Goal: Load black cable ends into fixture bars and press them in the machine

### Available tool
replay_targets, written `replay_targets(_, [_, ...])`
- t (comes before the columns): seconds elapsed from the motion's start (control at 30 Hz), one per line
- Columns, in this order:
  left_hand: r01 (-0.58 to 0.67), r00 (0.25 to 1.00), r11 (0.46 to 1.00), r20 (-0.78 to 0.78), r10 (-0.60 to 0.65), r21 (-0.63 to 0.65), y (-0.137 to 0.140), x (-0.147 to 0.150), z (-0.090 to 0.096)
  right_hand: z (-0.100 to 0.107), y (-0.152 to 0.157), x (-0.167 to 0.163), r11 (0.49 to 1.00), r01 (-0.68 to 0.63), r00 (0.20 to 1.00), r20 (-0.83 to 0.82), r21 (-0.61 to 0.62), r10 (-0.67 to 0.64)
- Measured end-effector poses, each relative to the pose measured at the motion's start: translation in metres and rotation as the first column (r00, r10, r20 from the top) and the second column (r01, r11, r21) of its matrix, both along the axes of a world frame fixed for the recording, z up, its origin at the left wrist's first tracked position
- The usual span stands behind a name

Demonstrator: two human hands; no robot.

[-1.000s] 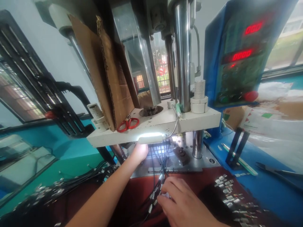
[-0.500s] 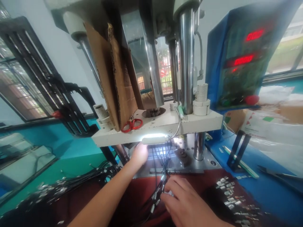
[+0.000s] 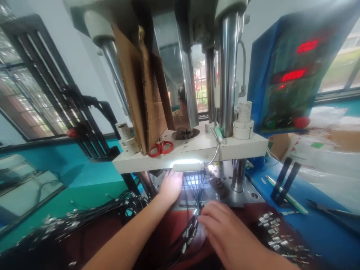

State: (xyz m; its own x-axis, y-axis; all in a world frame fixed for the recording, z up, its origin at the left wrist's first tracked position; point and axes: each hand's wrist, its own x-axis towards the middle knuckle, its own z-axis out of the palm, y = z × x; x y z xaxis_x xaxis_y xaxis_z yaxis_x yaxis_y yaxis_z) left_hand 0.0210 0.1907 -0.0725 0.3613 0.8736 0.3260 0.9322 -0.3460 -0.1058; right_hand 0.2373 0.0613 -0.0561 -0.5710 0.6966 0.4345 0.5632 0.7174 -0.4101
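Observation:
My left hand (image 3: 172, 185) reaches in under the white press plate (image 3: 213, 152), beside a lit lamp bar (image 3: 188, 167). Its fingertips are hidden behind the lamp and plate edge. Several thin black cables (image 3: 198, 195) hang from the lit work area over the metal bed's front edge, and silvery metal connectors (image 3: 191, 232) cluster on their lower ends. Just right of this bundle is my right hand (image 3: 221, 225), its fingers curled and close together, the tips at the cables. Whatever lies between those fingers is hidden.
Red-handled scissors (image 3: 161, 149) rest on the plate by folded cardboard (image 3: 140, 97). More cables with connectors (image 3: 75, 217) lie at left, and loose metal connectors (image 3: 271, 228) at right. A blue control box (image 3: 281, 71) and pliers (image 3: 323, 208) are further right.
My right hand's fingers have drawn closer together beside the cables. My left hand stays under the plate, its fingers a little straighter. The whole view has shifted slightly.

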Motion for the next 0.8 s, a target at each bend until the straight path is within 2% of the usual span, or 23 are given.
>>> replay_targets(0.13, [0.079, 0.997, 0.997, 0.023, -0.079, 0.022, -0.009, -0.006, 0.004, 0.009, 0.042, 0.006, 0.982, 0.187, 0.981, 0.038, 0.033, -0.188])
replay_targets(0.27, [0.199, 0.979, 0.980, 0.050, -0.200, 0.015, -0.010, -0.003, 0.003, 0.003, 0.100, 0.006, 0.930, 0.368, 0.921, 0.132, 0.006, -0.366])
replay_targets(0.37, [0.232, 0.969, 0.973, 0.083, -0.232, 0.014, -0.008, 0.000, 0.001, -0.003, 0.127, -0.001, 0.871, 0.492, 0.860, 0.157, 0.001, -0.486])
replay_targets(0.47, [0.244, 0.964, 0.970, 0.110, -0.243, 0.010, -0.006, 0.000, -0.001, -0.005, 0.135, -0.009, 0.832, 0.555, 0.817, 0.185, 0.003, -0.546])
replay_targets(0.57, [0.250, 0.960, 0.968, 0.131, -0.248, 0.004, -0.007, -0.001, -0.002, -0.005, 0.135, -0.015, 0.818, 0.575, 0.798, 0.217, 0.004, -0.562])
replay_targets(0.8, [0.247, 0.956, 0.969, 0.172, -0.240, -0.020, -0.007, 0.000, -0.005, -0.007, 0.139, -0.011, 0.841, 0.541, 0.808, 0.271, 0.005, -0.522])
